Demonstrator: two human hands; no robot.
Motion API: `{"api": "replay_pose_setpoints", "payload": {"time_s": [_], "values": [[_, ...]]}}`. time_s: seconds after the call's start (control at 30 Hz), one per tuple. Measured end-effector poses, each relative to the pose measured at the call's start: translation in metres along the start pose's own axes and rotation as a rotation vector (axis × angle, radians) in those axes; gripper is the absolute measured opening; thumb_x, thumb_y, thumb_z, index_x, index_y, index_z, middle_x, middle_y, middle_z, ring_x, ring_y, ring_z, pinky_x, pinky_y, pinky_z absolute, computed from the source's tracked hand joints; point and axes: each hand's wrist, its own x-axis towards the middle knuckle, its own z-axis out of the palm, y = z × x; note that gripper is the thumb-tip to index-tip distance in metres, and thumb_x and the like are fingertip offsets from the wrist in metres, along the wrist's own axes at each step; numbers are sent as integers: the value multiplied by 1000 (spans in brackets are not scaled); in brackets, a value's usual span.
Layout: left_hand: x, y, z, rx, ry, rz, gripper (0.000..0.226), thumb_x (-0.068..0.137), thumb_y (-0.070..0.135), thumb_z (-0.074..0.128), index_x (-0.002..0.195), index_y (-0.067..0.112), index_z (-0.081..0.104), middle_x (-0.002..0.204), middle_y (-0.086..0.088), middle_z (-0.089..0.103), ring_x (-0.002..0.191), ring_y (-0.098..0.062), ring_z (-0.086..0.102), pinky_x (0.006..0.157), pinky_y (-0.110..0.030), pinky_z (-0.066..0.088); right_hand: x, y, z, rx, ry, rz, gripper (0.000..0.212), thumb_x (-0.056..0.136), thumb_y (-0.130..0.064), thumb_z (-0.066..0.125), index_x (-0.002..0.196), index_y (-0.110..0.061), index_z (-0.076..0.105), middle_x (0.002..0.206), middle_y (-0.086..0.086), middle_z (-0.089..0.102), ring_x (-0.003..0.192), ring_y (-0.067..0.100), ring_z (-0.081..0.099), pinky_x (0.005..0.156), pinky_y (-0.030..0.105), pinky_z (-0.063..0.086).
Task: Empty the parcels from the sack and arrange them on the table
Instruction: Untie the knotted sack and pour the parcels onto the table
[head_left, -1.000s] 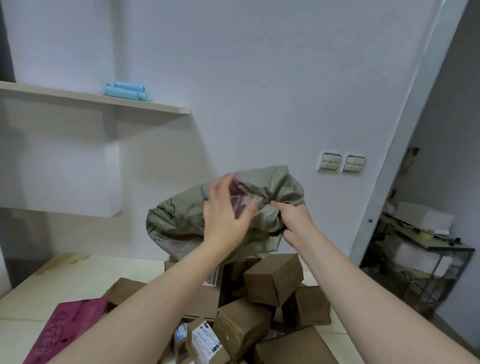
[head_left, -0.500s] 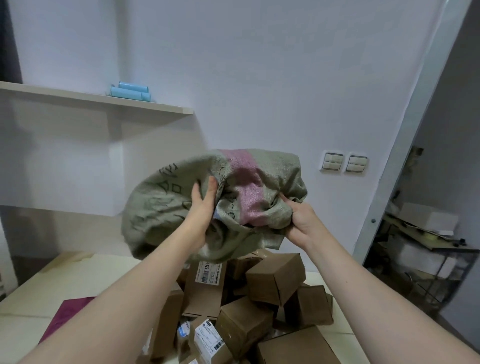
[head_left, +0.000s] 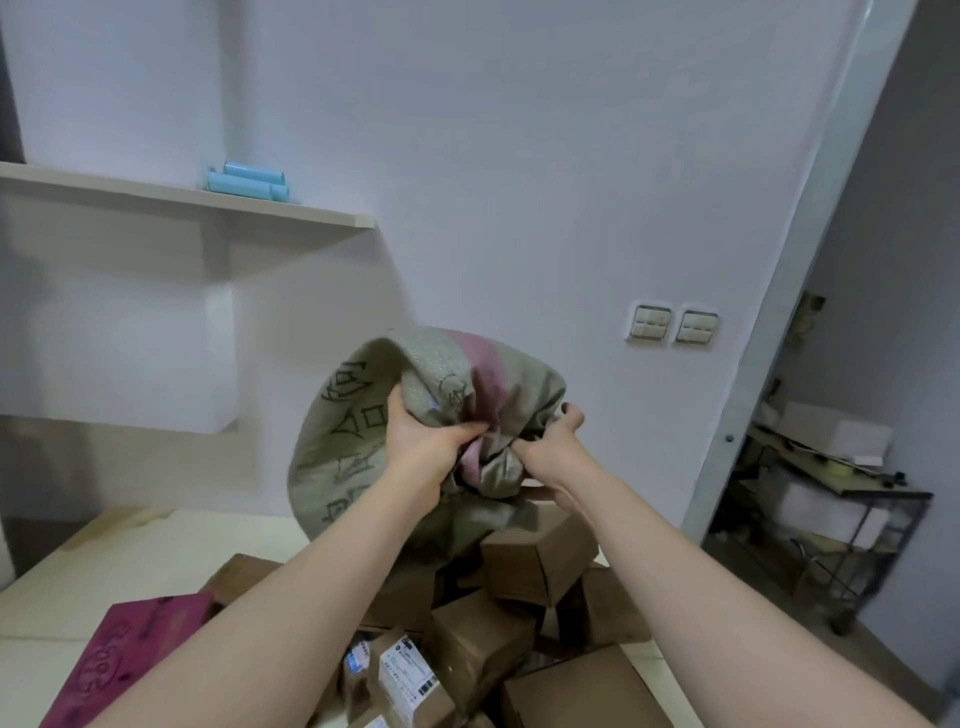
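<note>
A grey-green woven sack (head_left: 353, 447) with a pink stripe and black printed marks hangs bunched above the table. My left hand (head_left: 426, 441) grips its crumpled cloth from the left, and my right hand (head_left: 550, 447) clutches the folds close beside it. Below them lies a pile of brown cardboard parcels (head_left: 540, 561) on the cream table (head_left: 130, 556). One small parcel with a white shipping label (head_left: 405, 675) lies at the front of the heap. A larger brown box (head_left: 587, 691) sits at the near right.
A magenta flat box (head_left: 130, 660) lies on the table at the near left. A wall shelf (head_left: 208, 202) carries light blue rolls (head_left: 249, 182). Two light switches (head_left: 672, 325) are on the wall. A metal rack (head_left: 831, 499) with white boxes stands in the doorway at right.
Both hands have come closer together, gathering the sack into a tighter bundle. The sack has dropped a little lower over the parcels.
</note>
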Motion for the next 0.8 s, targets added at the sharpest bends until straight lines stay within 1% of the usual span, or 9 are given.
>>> {"api": "replay_pose_setpoints", "payload": {"time_s": [0.1, 0.2, 0.27, 0.4, 0.47, 0.57, 0.63, 0.73, 0.8], "values": [[-4, 3, -1, 154, 109, 87, 101, 58, 14, 90, 139, 28, 32, 113, 5, 62, 102, -21, 61, 92, -39, 53, -11, -6, 2, 309, -173, 19, 89, 81, -7, 69, 140, -37, 8, 118, 5, 52, 100, 31, 63, 72, 61, 56], [-11, 8, 0, 375, 198, 134, 94, 64, 34, 85, 138, 26, 28, 116, -5, 64, 102, -31, 63, 88, -44, 53, -28, -19, 11, 394, -307, 10, 117, 68, -38, 85, 148, -42, 0, 133, 1, 48, 114, 37, 55, 62, 65, 53], [-22, 12, 4, 490, 178, 198, 79, 72, 36, 79, 133, 25, 32, 111, -6, 65, 100, -32, 63, 84, -39, 52, -33, -26, 21, 431, -235, 59, 115, 66, -47, 82, 148, -41, 3, 138, 5, 49, 114, 37, 54, 59, 57, 53], [-31, 17, 6, 593, 28, 303, 76, 71, 29, 77, 133, 29, 33, 104, -1, 63, 95, -25, 62, 83, -36, 51, -26, -23, 25, 701, -6, 178, 73, 76, -26, 81, 131, -34, 33, 106, 7, 59, 88, 33, 62, 59, 55, 55], [-30, 19, 3, 612, -117, 243, 86, 70, 37, 76, 141, 26, 29, 110, 0, 58, 101, -23, 59, 88, -38, 51, -20, -18, 23, 677, 101, 160, 72, 77, -18, 78, 132, -28, 33, 107, 10, 57, 91, 36, 62, 67, 62, 55], [-34, 27, 6, 892, -217, 219, 83, 77, 54, 64, 145, 22, 30, 131, -8, 50, 118, -30, 52, 93, -41, 48, -13, -12, 22, 604, 241, 126, 75, 75, -18, 74, 135, -29, 30, 120, 13, 53, 101, 38, 59, 78, 64, 53], [-39, 35, 7, 1005, -67, 396, 68, 83, 57, 57, 141, 24, 40, 133, -7, 48, 122, -29, 45, 93, -40, 44, -10, -10, 18, 525, 302, 99, 78, 72, -22, 74, 134, -34, 28, 127, 14, 48, 105, 39, 56, 81, 59, 55], [-39, 48, -4, 939, 246, 774, 61, 83, 62, 54, 135, 31, 44, 138, -4, 38, 130, -27, 32, 105, -44, 31, -7, -6, 8, 377, 359, 32, 75, 73, -23, 74, 132, -32, 29, 125, 13, 48, 105, 35, 56, 87, 50, 55], [-27, 50, -16, 952, 295, 712, 70, 81, 72, 49, 142, 41, 33, 151, -7, 21, 141, -32, 16, 114, -55, 12, -7, -4, 1, 320, 350, -9, 74, 75, -21, 74, 135, -26, 31, 123, 10, 50, 105, 32, 55, 90, 45, 53]]}}
